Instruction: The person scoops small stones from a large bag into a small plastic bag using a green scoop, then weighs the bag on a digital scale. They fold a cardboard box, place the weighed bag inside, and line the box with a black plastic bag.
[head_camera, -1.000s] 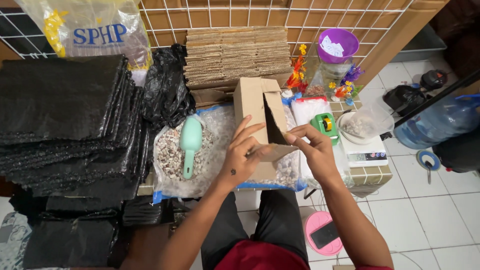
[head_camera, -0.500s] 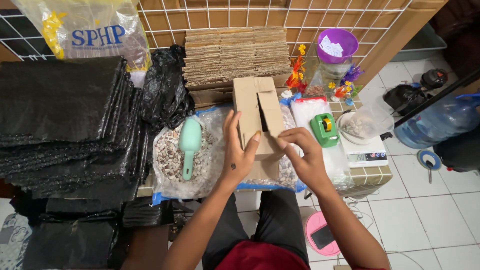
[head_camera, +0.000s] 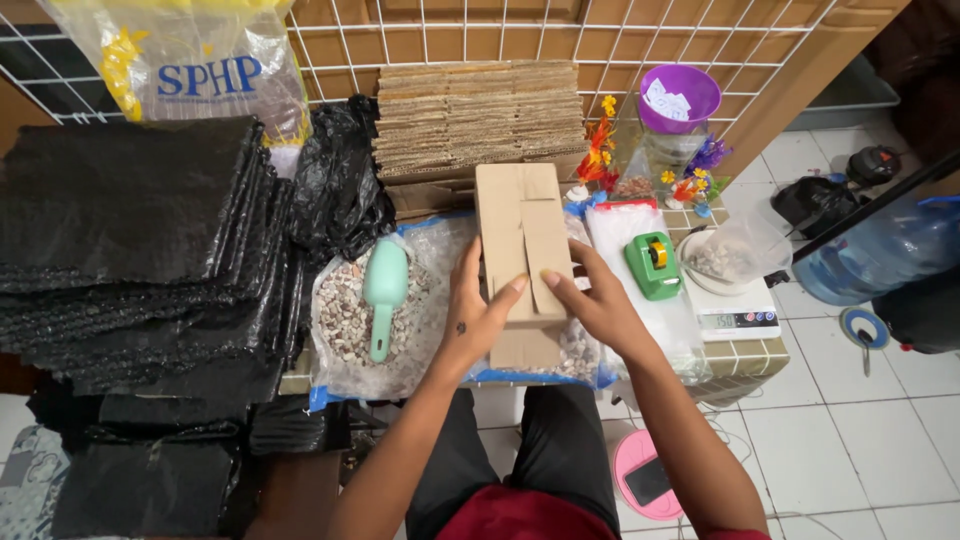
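Over the gravel bag (head_camera: 350, 320), the left hand (head_camera: 478, 318) and right hand (head_camera: 592, 300) are pressing flat, open-palmed, on the cardboard box (head_camera: 520, 250), folding its flaps; next, likely taping with the green dispenser (head_camera: 652, 264).

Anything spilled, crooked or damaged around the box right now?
Nothing stands out. Both hands, left and right, press the flaps of the cardboard box flat. The pebbles stay on their plastic sheet with the green scoop lying on them.
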